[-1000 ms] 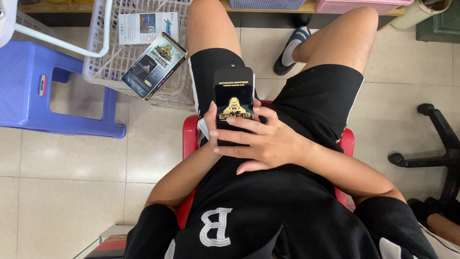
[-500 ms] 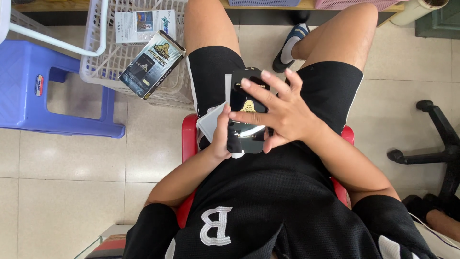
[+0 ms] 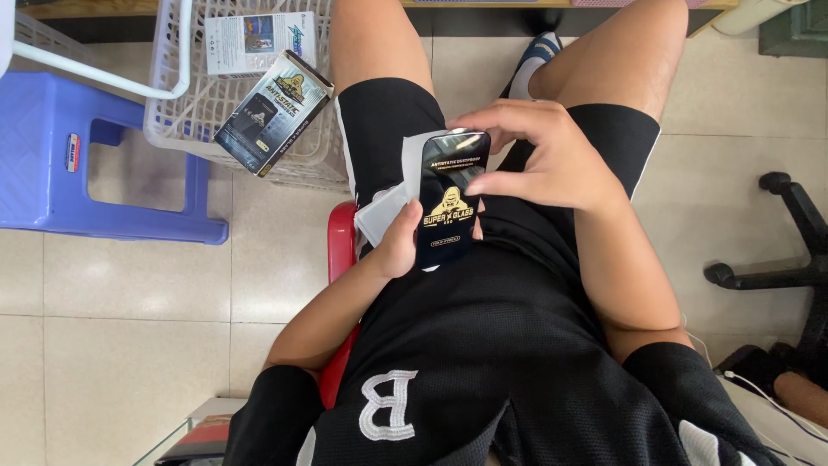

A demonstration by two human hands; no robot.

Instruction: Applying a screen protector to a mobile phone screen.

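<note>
Far left: blue plastic stool (image 3: 95, 164) on pale tiled floor (image 3: 129, 345). Next right: white plastic mesh basket (image 3: 250, 129), holding flat white printed packet (image 3: 257, 39) and dark rectangular retail box (image 3: 273, 112) leaning tilted against basket front. Red plastic seat edge (image 3: 342, 250) visible under thigh in black shorts.

Centre: left hand (image 3: 398, 246) clenched round lower left edge of glossy black rectangular screen-protector sleeve with gold print (image 3: 452, 198), thumb side up. White crumpled paper wrapper (image 3: 384, 211) tucked behind sleeve, touching left hand, draped on shorts. Sleeve upright-ish over lap, above the black shorts, between both hands, printed face toward camera.

Right of that: right hand (image 3: 543, 155) grasping sleeve's upper right edge, fingers curled over top, one fingertip pressed on front face.

Far right: black swivel-chair base (image 3: 776, 259) on floor, white cable (image 3: 759, 388) near it.

Risks, judged only: grip mostly by edges, so slick sleeve likely to slip and drop to tile; glass inside liable to crack. Loose wrapper unsecured, apt to slide off lap. Hard pinch or flex between hands likely to bend contents.
</note>
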